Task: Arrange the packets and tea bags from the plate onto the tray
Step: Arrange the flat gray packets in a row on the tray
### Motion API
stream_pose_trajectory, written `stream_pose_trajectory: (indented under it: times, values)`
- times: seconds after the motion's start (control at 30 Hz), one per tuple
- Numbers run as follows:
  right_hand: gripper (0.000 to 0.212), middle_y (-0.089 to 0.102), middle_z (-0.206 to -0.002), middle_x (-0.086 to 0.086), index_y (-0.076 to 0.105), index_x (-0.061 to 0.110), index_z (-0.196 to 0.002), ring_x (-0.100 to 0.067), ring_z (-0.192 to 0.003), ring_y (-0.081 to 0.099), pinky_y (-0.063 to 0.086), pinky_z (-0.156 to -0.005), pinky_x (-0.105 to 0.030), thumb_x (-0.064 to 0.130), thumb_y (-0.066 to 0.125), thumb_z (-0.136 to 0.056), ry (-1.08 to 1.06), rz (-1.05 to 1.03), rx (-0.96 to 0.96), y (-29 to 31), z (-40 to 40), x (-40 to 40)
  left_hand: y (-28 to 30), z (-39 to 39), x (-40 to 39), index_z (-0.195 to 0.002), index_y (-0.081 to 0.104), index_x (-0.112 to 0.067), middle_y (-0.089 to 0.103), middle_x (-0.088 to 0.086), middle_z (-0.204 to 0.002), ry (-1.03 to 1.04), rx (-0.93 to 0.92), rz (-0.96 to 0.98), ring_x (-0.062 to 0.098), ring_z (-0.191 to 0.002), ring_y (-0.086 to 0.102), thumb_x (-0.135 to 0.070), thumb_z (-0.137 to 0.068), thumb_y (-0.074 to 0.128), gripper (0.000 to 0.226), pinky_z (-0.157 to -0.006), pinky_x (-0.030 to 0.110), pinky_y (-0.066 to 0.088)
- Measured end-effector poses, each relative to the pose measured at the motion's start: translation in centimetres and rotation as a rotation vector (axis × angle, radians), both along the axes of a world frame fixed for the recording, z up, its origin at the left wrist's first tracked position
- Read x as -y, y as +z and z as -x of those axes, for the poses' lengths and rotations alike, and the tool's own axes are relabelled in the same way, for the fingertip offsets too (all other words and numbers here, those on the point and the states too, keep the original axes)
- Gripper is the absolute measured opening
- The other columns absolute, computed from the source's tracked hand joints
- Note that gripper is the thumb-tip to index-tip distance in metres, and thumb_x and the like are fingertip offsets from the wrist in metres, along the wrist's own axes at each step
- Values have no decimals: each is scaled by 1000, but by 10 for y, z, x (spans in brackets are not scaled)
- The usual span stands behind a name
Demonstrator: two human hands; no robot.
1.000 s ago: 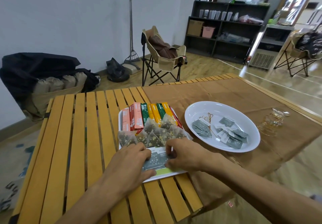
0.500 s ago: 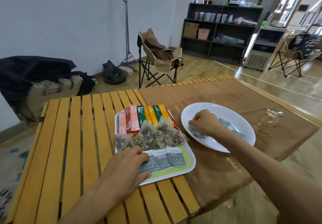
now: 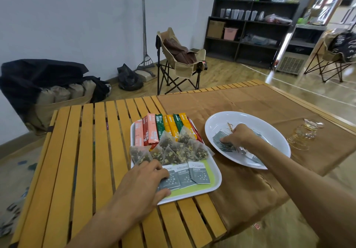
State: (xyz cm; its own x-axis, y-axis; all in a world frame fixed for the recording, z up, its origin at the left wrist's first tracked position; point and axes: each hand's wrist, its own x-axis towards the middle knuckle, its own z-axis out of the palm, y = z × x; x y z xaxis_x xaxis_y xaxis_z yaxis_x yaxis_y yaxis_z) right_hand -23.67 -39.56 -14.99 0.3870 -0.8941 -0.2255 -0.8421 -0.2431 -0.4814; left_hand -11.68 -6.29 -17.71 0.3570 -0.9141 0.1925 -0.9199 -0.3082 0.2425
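A white tray (image 3: 216,185) with a green liner sits on the slatted table. It holds a back row of coloured stick packets (image 3: 163,128), a middle row of pyramid tea bags (image 3: 173,149), and a front row of grey sachets (image 3: 199,172). My left hand (image 3: 142,182) lies flat on the leftmost grey sachets at the tray's front left. To the right stands a white oval plate (image 3: 273,132) with several grey sachets (image 3: 224,144). My right hand (image 3: 238,135) reaches into the plate, fingers pinched on one grey sachet.
A brown cloth (image 3: 250,101) covers the table's right half under the plate. A small glass cup (image 3: 302,134) stands right of the plate. Beyond the table are a folding chair (image 3: 179,58), a black shelf unit (image 3: 250,29) and bags on the floor.
My right hand left the tray's front row and moved right into the plate, where its fingers now close on a grey sachet. My left hand stayed on the tray's grey sachets.
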Motion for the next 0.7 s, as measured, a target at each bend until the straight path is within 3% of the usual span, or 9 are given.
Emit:
stream_pose_trajectory:
  times: [0.17, 0.33, 0.43, 0.53, 0.7]
  values:
    - [15, 66, -80, -18, 65, -2, -89, -23, -63, 57, 37, -46, -25, 3, 75, -78, -80, -94, 217, 13, 3, -3, -1, -1, 0, -123, 50, -43, 47, -21, -116, -2, 1, 3, 0, -99, 39, -66, -84, 50, 45, -79, 18, 36]
    - [4, 71, -80, -10, 66, 7, -86, -14, -60, 59, 37, -49, -25, 4, 69, -87, 125, -167, 471, 61, 9, -33, -1, 1, 0, -123, 50, -43, 47, -21, -118, 1, 1, 5, 0, -100, 38, -66, -84, 51, 46, -81, 17, 37]
    - [3, 70, -72, -9, 69, 3, -85, -13, -56, 59, 38, -46, -22, 5, 69, -88, 404, -328, 432, 76, 10, -66, -1, 0, 0, -124, 49, -43, 47, -21, -119, 2, 8, 5, 0, -101, 39, -65, -84, 51, 46, -83, 17, 36]
    - [6, 67, -64, -7, 70, 2, -87, -10, -53, 59, 40, -46, -20, 8, 71, -88, 581, -363, 262, 69, 6, -101, 0, 1, 0, -125, 49, -43, 47, -21, -120, 1, 5, 3, 0, -102, 39, -65, -84, 51, 47, -84, 18, 36]
    - [13, 71, -69, 2, 72, 0, -87, -6, -57, 64, 44, -47, -18, 12, 71, -90, 619, -381, 73, 45, -4, -129, 2, 2, 0, -126, 49, -43, 47, -21, -120, -3, 9, -3, 1, -103, 39, -65, -84, 51, 47, -85, 18, 36]
